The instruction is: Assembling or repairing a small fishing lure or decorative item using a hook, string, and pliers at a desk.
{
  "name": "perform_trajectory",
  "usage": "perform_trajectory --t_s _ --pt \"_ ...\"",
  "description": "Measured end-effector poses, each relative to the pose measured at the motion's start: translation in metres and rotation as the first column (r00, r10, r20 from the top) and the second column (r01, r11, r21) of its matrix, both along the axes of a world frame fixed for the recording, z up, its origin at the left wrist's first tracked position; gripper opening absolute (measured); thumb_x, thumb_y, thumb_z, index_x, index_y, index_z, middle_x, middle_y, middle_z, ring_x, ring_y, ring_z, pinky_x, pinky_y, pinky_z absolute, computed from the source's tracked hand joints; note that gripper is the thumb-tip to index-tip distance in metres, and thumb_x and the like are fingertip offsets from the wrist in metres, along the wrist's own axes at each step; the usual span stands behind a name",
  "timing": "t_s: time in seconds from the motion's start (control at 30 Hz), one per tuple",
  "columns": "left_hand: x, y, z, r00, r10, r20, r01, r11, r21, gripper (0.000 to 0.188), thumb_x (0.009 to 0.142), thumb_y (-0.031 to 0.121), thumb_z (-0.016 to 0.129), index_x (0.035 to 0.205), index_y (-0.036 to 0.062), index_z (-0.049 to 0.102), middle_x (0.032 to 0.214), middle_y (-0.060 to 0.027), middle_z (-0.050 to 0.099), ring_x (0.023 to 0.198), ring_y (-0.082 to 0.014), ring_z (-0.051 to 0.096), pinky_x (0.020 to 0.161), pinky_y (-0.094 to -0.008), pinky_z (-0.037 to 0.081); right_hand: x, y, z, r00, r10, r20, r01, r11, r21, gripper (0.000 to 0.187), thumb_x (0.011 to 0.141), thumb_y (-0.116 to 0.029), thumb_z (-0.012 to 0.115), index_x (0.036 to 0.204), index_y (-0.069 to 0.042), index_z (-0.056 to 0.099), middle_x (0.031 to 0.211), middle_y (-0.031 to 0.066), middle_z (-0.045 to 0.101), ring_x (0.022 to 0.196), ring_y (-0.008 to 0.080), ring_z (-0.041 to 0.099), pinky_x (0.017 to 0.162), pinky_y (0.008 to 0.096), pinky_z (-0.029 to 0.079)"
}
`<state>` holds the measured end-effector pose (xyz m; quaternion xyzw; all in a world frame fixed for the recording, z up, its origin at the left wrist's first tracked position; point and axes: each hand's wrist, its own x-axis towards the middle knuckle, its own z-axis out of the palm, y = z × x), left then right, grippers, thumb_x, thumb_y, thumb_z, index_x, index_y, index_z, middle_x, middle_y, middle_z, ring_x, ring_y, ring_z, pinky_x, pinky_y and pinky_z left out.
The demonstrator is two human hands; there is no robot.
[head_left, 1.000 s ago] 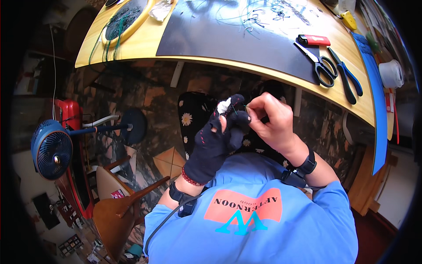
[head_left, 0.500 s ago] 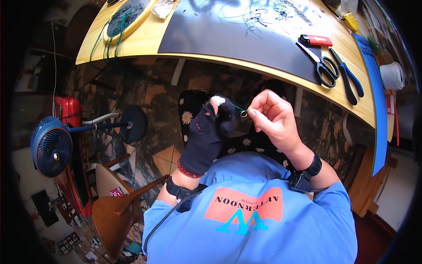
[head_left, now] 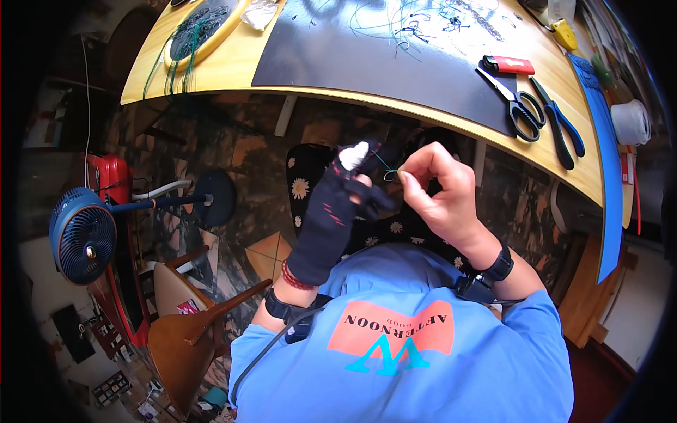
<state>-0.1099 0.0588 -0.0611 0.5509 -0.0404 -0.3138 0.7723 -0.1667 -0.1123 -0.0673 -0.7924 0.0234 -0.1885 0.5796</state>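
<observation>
A thin green line (head_left: 384,163) runs between my two hands above my lap, with a small loop near the right fingertips. My left hand (head_left: 328,201) wears a dark glove and has a white wrapping on one fingertip; its fingers are bent, and the line comes out from beside that white tip. Bare and closed in a pinch, my right hand (head_left: 441,190) grips the loop end between thumb and forefinger. Whether a small hook sits in the pinch is too small to tell.
On the table ahead lie a dark mat (head_left: 338,60) with small black hooks and lines, scissors (head_left: 523,116), a red lighter (head_left: 508,65) and pliers (head_left: 558,127). A yellow-rimmed tray (head_left: 211,49) holds green lines. A fan (head_left: 83,235) and a chair (head_left: 185,345) stand left.
My left hand has turned and its white-tipped finger has moved up and slightly right; its other fingers have shifted. The right hand keeps its pinch nearly in place.
</observation>
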Motion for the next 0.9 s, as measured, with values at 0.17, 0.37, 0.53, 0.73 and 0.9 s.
perform_trajectory --t_s 0.17,0.37,0.53,0.73,0.9 --pt "0.011 0.002 -0.033 0.551 -0.161 0.819 -0.152 0.945 0.288 0.024 0.086 0.004 0.069 0.11 0.0067 0.065 0.105 -0.0082 0.066 0.079 -0.0206 0.063 0.069 -0.0302 0.05 -0.003 -0.007 0.004 0.955 0.202 -0.215 -0.046 0.821 0.569 0.011 0.093 -0.007 0.066 0.093 -0.001 0.057 0.078 -0.0019 0.059 0.063 0.0014 0.052 0.056 0.0173 0.042" --pt "-0.001 0.004 -0.023 1.0 -0.019 -0.024 0.019 1.0 0.023 0.01 0.099 0.016 0.059 0.099 0.0058 0.06 0.099 -0.0065 0.063 0.09 -0.0168 0.061 0.073 -0.0312 0.05 -0.002 -0.001 -0.005 0.973 0.146 -0.178 -0.031 0.85 0.526 0.012 0.09 -0.005 0.068 0.091 -0.002 0.057 0.078 -0.0019 0.06 0.062 0.0021 0.053 0.055 0.0194 0.044" --pt "-0.017 0.002 -0.02 0.882 -0.112 0.458 -0.066 0.932 0.356 0.032 0.104 0.032 0.048 0.116 0.0053 0.062 0.094 -0.0078 0.067 0.088 -0.0183 0.065 0.079 -0.0333 0.05 0.006 -0.003 -0.014 0.99 -0.032 0.141 0.064 0.97 -0.234 0.016 0.079 0.004 0.072 0.086 -0.001 0.058 0.072 0.006 0.057 0.058 0.0128 0.055 0.053 0.0277 0.047" --pt "-0.011 0.01 -0.015 0.982 -0.045 -0.182 0.035 0.998 -0.055 0.034 0.102 0.031 0.055 0.127 0.0083 0.059 0.093 0.0001 0.065 0.067 -0.0076 0.048 0.062 -0.0261 0.041 0.008 -0.007 -0.014 0.924 0.141 0.354 0.053 0.872 -0.486 0.023 0.07 0.01 0.069 0.085 -0.002 0.057 0.069 0.0093 0.051 0.057 0.0256 0.054 0.052 0.034 0.044" --pt "0.007 0.013 -0.003 0.998 -0.037 -0.045 0.033 0.995 -0.091 0.033 0.097 0.008 0.057 0.13 0.0072 0.061 0.112 0.0012 0.066 0.083 -0.0038 0.055 0.072 -0.0207 0.047 0.003 -0.008 -0.008 0.964 0.107 0.244 -0.019 0.941 -0.337 0.018 0.075 0.009 0.069 0.085 -0.001 0.058 0.069 0.0071 0.053 0.057 0.0182 0.056 0.051 0.0295 0.045"
